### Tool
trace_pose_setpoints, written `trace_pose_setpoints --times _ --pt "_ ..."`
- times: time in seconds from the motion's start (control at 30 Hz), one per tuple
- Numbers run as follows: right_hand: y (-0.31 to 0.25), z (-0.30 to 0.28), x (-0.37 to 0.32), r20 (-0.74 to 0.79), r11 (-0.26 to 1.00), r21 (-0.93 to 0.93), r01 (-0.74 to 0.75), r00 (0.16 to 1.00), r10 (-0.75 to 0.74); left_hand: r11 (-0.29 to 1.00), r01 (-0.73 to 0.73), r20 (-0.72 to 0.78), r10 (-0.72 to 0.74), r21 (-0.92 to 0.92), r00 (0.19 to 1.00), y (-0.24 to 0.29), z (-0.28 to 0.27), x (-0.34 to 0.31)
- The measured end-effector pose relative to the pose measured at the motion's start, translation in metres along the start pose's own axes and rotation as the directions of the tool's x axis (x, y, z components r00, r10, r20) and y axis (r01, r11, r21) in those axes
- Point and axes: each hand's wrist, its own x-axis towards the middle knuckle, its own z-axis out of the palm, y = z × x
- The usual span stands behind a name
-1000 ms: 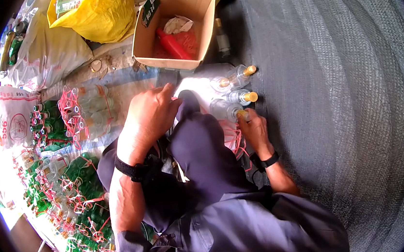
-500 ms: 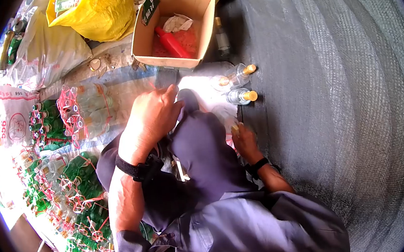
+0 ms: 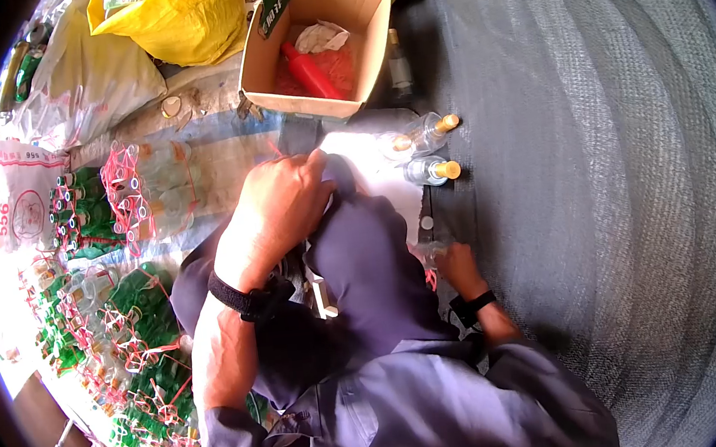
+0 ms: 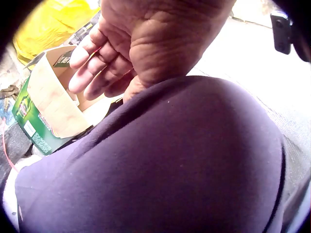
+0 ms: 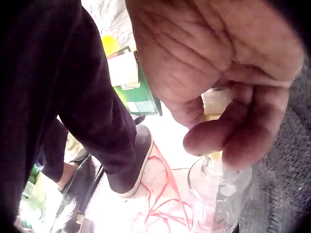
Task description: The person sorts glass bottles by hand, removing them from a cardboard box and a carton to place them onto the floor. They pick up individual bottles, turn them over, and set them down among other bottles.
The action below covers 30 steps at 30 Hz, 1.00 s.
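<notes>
My right hand is low beside my right thigh, fingers curled round the neck of a clear glass bottle. In the right wrist view the bottle's body hangs below the fingertips, and the neck shows pale and yellowish between them. My left hand rests over the knee with nothing in it; its fingers hang loosely bent in the left wrist view. Ahead of the right hand are clear bottles with yellow tops, among them one bottle nearest and another bottle behind.
Pink string lies by my shoe. An open cardboard box with a red bottle inside stands ahead. Tied bundles of green bottles and clear bottles line the left side. Dark netting spreads at right.
My right hand has drawn a bottle back toward my body, away from the group of yellow-topped bottles, and sits lower beside my thigh. My left hand has stayed at the knee.
</notes>
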Motion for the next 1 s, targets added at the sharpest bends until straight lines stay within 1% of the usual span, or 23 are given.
trace_pose_setpoints --times 0.03,0.07,0.13,0.17,0.23,0.27,0.33,0.4,0.57,0.67,0.73,0.77,0.83,0.9,0.97,1.0 --pt "0.000 -0.001 0.002 -0.060 0.996 -0.076 0.055 0.996 -0.060 1.000 0.003 0.000 -0.003 0.000 1.000 0.000 0.000 0.000" --pt "0.000 -0.002 0.004 -0.059 0.995 -0.076 0.059 0.996 -0.063 1.000 0.002 0.003 -0.002 0.000 1.000 -0.001 0.000 0.000" --pt "-0.008 -0.014 0.009 -0.088 0.997 0.071 -0.004 0.996 0.011 1.000 0.004 0.007 -0.004 0.001 1.000 -0.002 0.000 0.000" --pt "-0.011 -0.019 0.012 -0.087 0.997 0.072 -0.004 0.996 0.010 1.000 -0.007 -0.008 0.007 0.001 1.000 -0.002 0.001 0.001" --pt "-0.015 -0.027 0.020 -0.095 0.965 0.142 -0.222 0.967 0.236 1.000 -0.019 -0.021 0.019 0.002 1.000 -0.001 0.001 0.001" --pt "-0.015 -0.030 0.024 -0.095 0.965 0.143 -0.221 0.967 0.236 1.000 -0.015 -0.009 0.015 0.010 1.000 -0.001 0.001 0.002" --pt "-0.014 -0.035 0.033 -0.159 0.973 0.139 -0.187 0.965 0.208 1.000 -0.008 0.003 0.008 0.017 1.000 0.000 0.000 0.003" --pt "-0.012 -0.036 0.043 -0.178 0.971 0.141 -0.193 0.960 0.216 1.000 -0.003 0.001 0.003 0.020 1.000 0.000 0.001 0.003" --pt "0.003 -0.014 0.059 -0.227 0.969 0.164 -0.186 0.948 0.221 0.999 -0.017 -0.018 0.018 0.027 1.000 -0.002 0.001 0.003" --pt "0.003 -0.013 0.065 -0.258 0.957 0.204 -0.207 0.931 0.256 0.999 -0.021 -0.005 0.021 0.050 1.000 -0.003 0.001 0.002" --pt "0.004 -0.015 0.071 -0.296 0.982 0.151 -0.115 0.942 0.156 0.997 -0.028 -0.001 0.028 0.068 1.000 -0.004 0.003 0.003" --pt "0.004 -0.017 0.073 -0.299 0.983 0.148 -0.109 0.942 0.150 0.997 -0.032 0.001 0.032 0.074 0.999 -0.003 0.003 0.003" --pt "0.000 -0.022 0.076 -0.182 0.968 0.138 -0.209 0.956 0.232 0.996 -0.032 -0.008 0.032 0.086 0.999 -0.003 0.003 0.004" --pt "-0.004 -0.025 0.076 -0.197 0.973 0.124 -0.196 0.956 0.218 0.996 -0.025 0.011 0.024 0.081 1.000 -0.002 0.004 0.006" --pt "-0.007 -0.028 0.075 -0.213 0.977 0.112 -0.183 0.956 0.204 0.997 -0.028 -0.007 0.029 0.077 1.000 -0.003 0.004 0.004" --pt "-0.011 -0.032 0.073 -0.214 0.982 0.066 -0.179 0.958 0.189 0.997 -0.038 -0.011 0.039 0.071 0.999 -0.004 0.004 0.004"
